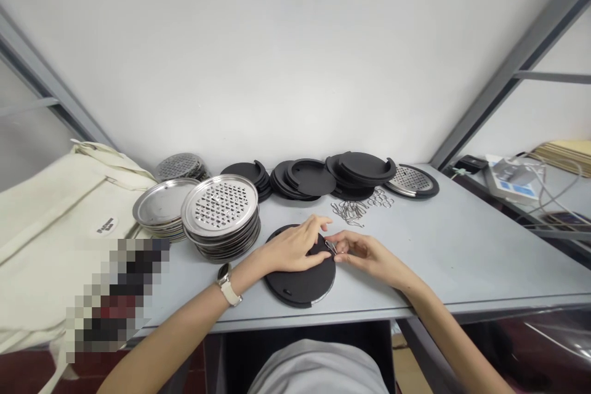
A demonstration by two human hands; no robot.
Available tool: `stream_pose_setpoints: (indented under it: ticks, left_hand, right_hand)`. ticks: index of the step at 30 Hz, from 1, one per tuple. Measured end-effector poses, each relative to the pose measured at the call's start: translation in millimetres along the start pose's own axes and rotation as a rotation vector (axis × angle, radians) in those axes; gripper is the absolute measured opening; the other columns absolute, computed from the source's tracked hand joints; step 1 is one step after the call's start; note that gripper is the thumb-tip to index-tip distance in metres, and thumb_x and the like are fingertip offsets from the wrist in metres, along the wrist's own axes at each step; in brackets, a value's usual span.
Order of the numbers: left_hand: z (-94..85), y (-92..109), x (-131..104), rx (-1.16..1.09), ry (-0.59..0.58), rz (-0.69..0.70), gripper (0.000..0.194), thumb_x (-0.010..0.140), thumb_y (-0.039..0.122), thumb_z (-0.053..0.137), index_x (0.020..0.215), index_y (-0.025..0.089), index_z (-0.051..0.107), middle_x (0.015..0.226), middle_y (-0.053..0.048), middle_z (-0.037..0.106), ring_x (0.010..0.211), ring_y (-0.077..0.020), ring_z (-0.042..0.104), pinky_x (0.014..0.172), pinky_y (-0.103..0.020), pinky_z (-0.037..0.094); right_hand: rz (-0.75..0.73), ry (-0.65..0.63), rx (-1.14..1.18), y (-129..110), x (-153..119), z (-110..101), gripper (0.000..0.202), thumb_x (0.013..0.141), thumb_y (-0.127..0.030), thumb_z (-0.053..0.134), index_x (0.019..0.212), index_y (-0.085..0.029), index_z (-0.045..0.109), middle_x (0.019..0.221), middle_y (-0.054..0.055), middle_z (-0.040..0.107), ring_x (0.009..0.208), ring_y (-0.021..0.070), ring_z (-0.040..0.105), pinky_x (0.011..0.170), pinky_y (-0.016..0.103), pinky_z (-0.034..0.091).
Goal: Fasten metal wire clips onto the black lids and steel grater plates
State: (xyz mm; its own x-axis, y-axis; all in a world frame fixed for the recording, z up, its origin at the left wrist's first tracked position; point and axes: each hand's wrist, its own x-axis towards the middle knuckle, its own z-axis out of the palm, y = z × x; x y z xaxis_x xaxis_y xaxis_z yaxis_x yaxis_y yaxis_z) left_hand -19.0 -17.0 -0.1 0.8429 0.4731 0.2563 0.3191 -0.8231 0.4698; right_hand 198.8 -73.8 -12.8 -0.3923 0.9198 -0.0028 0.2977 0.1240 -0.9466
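Note:
A round black disc (pixel 300 286) lies flat near the table's front edge. My left hand (pixel 298 246) rests over its upper part with the fingers spread, thumb tip near a small metal clip (pixel 330 247) at the disc's right edge. My right hand (pixel 360 253) pinches that clip between thumb and fingers. Behind my hands is a loose pile of metal clips (pixel 348 212). To the left stands a stack of round perforated metal plates (pixel 220 206). Stacks of black discs (pixel 311 177) are at the back, by the wall.
Plain metal plates (pixel 166 203) are stacked at the left, beside a cream cloth bag (pixel 50 221). A black-rimmed grater disc (pixel 413 181) lies at the back right. Metal frame posts (pixel 512 68) flank the table (pixel 447 252). A box and cables sit on a side shelf.

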Motion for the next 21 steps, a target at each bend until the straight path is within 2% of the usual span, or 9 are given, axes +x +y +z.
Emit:
stream_pose_setpoints:
  ticks: [7,12,18,21]
  left_hand:
    - [-0.8,0.6,-0.9,0.001,-0.019,-0.004,0.057,0.088,0.032,0.055,0.133,0.018,0.024,0.104,-0.009,0.056,0.095,-0.0219,0.061,0.083,-0.036,0.050]
    - [-1.4,1.9,-0.2,0.024,-0.030,0.022,0.052,0.089,0.029,0.054,0.133,0.021,0.027,0.116,-0.010,0.055,0.098,-0.0212,0.059,0.084,-0.036,0.049]
    - [-2.4,2.4,0.9,0.015,-0.037,0.009,0.054,0.088,0.028,0.055,0.135,0.022,0.027,0.114,-0.008,0.058,0.097,-0.0205,0.059,0.083,-0.034,0.049]
    - [-2.0,1.6,1.0,0.004,-0.024,0.021,0.061,0.087,0.027,0.056,0.139,0.025,0.024,0.115,-0.007,0.058,0.095,-0.0196,0.059,0.084,-0.033,0.049]
  right_hand:
    - [-0.003,-0.003,0.020,0.8,-1.1,0.6,0.035,0.085,-0.043,0.062,0.111,-0.020,0.059,0.083,0.001,0.057,0.082,0.0174,0.055,0.079,0.030,0.045]
    - [-0.016,-0.007,0.036,-0.8,-0.5,0.7,0.032,0.084,-0.042,0.064,0.106,-0.019,0.060,0.085,0.002,0.058,0.083,0.0173,0.055,0.079,0.029,0.045]
    - [-0.001,-0.011,0.058,2.2,-0.6,-0.1,0.035,0.084,-0.040,0.065,0.112,-0.019,0.059,0.084,0.001,0.057,0.082,0.0162,0.055,0.079,0.029,0.044]
    - [-0.008,-0.019,0.050,3.9,-0.3,-0.6,0.031,0.085,-0.039,0.065,0.108,-0.019,0.060,0.084,0.001,0.057,0.082,0.0161,0.055,0.080,0.029,0.044]
